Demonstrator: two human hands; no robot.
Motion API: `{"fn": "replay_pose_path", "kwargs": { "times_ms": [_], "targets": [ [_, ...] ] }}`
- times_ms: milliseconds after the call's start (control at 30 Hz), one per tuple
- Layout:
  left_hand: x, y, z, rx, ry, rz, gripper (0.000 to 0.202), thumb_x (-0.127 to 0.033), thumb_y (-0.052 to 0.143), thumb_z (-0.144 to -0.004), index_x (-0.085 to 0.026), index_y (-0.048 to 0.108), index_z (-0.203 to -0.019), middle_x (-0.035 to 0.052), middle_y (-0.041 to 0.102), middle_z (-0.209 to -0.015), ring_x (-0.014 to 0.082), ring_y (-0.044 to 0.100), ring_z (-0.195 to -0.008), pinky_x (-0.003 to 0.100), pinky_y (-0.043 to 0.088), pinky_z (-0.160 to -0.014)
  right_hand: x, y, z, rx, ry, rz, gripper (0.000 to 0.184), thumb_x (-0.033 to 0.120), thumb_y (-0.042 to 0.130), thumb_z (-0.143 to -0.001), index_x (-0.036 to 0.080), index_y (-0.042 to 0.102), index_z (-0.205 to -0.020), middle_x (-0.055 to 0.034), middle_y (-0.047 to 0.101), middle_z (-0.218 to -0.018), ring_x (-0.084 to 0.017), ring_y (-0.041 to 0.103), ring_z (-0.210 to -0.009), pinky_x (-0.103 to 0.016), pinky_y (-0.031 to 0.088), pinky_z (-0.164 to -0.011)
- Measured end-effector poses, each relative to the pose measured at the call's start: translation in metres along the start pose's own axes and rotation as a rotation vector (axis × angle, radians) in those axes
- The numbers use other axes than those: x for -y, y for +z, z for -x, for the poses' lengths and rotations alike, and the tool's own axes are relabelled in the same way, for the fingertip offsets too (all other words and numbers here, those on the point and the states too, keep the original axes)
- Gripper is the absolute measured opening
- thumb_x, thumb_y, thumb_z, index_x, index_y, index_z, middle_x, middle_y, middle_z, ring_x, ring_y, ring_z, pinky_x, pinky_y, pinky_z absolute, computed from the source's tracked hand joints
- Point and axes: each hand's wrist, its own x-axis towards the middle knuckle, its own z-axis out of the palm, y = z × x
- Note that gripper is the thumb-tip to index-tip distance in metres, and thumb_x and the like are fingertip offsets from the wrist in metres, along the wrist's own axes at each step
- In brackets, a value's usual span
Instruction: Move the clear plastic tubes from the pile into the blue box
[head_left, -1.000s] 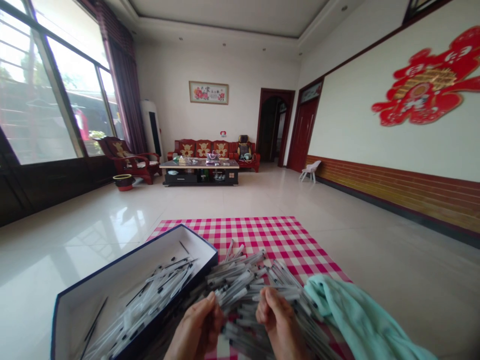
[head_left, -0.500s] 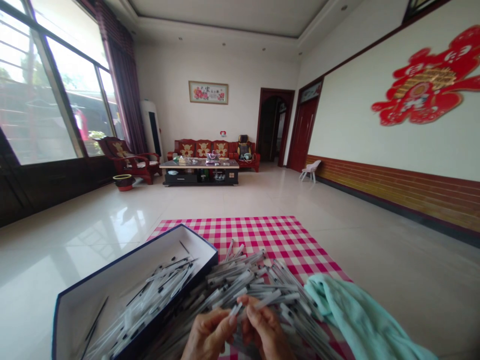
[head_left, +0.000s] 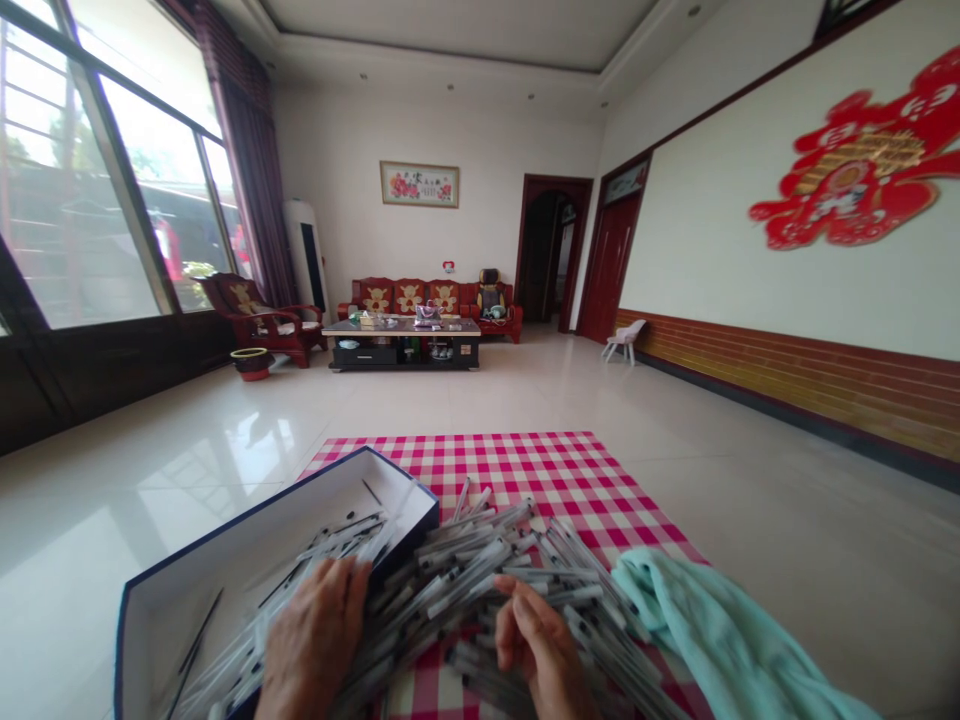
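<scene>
Far left, an open white box with a navy rim holds slim clear plastic pens; the left hand lies across its near edge, grip unclear; the right hand curls into a heap of matching pens, no clear grip, on a red-and-white checked cloth; a crumpled pale teal towel lies beside.

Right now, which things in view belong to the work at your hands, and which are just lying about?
Part of the work: left hand, right hand, loose clear pens, open navy-edged box.
Just lying about: teal cloth, pink-checked cloth, coffee table.
</scene>
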Motion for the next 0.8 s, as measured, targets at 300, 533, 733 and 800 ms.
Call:
{"fn": "replay_pose_path", "kwargs": {
  "times_ms": [300, 533, 733, 800],
  "targets": [
    [0.027, -0.007, -0.011, -0.174, -0.055, -0.192, 0.038, -0.041, 0.042, -0.088, -0.020, 0.063, -0.111, 0.0100, 0.061, -0.115, 0.0271, 0.060, -0.099, 0.034, 0.047, -0.077, -0.001, -0.003, 0.001, -0.066, -0.001, 0.026, 0.037, 0.050, 0.060, -0.080, 0.019, 0.061, -0.100, 0.0042, 0.051, -0.058, -0.011, 0.044, -0.052, -0.025, 0.034, -0.053],
    [-0.025, 0.029, 0.019, 0.176, 0.330, 0.037, 0.029, -0.027, 0.040, -0.091, -0.024, 0.065, -0.080, 0.0010, 0.066, -0.081, 0.0145, 0.065, -0.074, 0.022, 0.046, -0.064, -0.002, -0.006, 0.000, -0.055, -0.029, 0.086, 0.036, 0.051, 0.060, -0.079, 0.020, 0.062, -0.097, 0.0042, 0.051, -0.057, -0.012, 0.044, -0.051, -0.026, 0.032, -0.052],
    [-0.031, 0.050, 0.033, 0.323, 0.310, -0.075, 0.019, -0.025, 0.047, -0.088, -0.023, 0.065, -0.083, 0.0014, 0.069, -0.078, 0.0178, 0.068, -0.070, 0.022, 0.043, -0.056, 0.000, -0.004, 0.001, -0.050, -0.036, 0.089, 0.035, 0.050, 0.059, -0.080, 0.019, 0.062, -0.095, 0.0045, 0.051, -0.056, -0.012, 0.044, -0.051, -0.026, 0.033, -0.054],
    [-0.031, 0.053, 0.035, 0.336, 0.309, -0.086, 0.019, -0.025, 0.047, -0.087, -0.023, 0.065, -0.083, 0.0017, 0.070, -0.080, 0.0182, 0.069, -0.071, 0.022, 0.043, -0.056, -0.001, -0.004, 0.001, -0.051, -0.035, 0.086, 0.035, 0.050, 0.059, -0.080, 0.019, 0.062, -0.094, 0.0046, 0.051, -0.056, -0.012, 0.044, -0.050, -0.026, 0.033, -0.054]
  ]
}}
